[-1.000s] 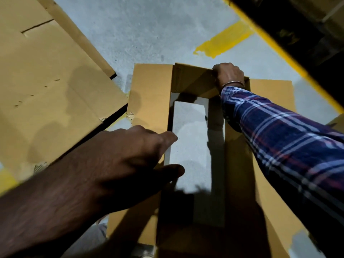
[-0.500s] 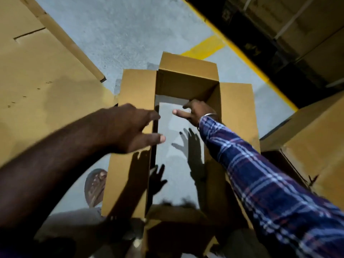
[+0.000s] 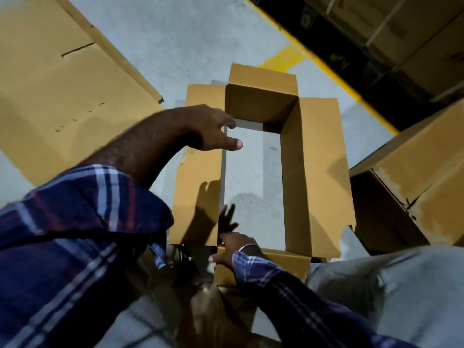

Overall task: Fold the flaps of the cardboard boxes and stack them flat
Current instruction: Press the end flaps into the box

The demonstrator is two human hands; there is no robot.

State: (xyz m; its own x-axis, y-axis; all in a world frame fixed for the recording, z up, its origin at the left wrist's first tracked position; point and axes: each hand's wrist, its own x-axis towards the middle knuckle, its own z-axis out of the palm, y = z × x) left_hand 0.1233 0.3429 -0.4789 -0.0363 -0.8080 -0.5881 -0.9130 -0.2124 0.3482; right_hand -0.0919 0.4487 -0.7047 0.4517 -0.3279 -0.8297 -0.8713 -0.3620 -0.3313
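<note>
An open brown cardboard box (image 3: 311, 172) stands on the grey floor with no bottom, so the floor shows through it. Its four flaps are spread outward. My left hand (image 3: 211, 129) is over the left flap (image 3: 198, 187), at the rim near the far-left corner, with fingers and thumb loosely spread toward the opening. My right hand (image 3: 232, 249) lies on the near flap (image 3: 283, 262) at the near-left corner, thumb out to the left. I cannot tell whether its fingers hook over the edge.
Flattened cardboard sheets (image 3: 62, 96) lie on the floor to the left. Another brown box (image 3: 414, 172) stands close on the right. A yellow floor line (image 3: 326, 66) runs past a dark shelf of boxes (image 3: 401, 33). My grey trouser knee (image 3: 401, 285) is at lower right.
My right hand left the far wall and came back to the near-left corner. My left hand moved from beside the left wall up to its rim. The far flap now stands open.
</note>
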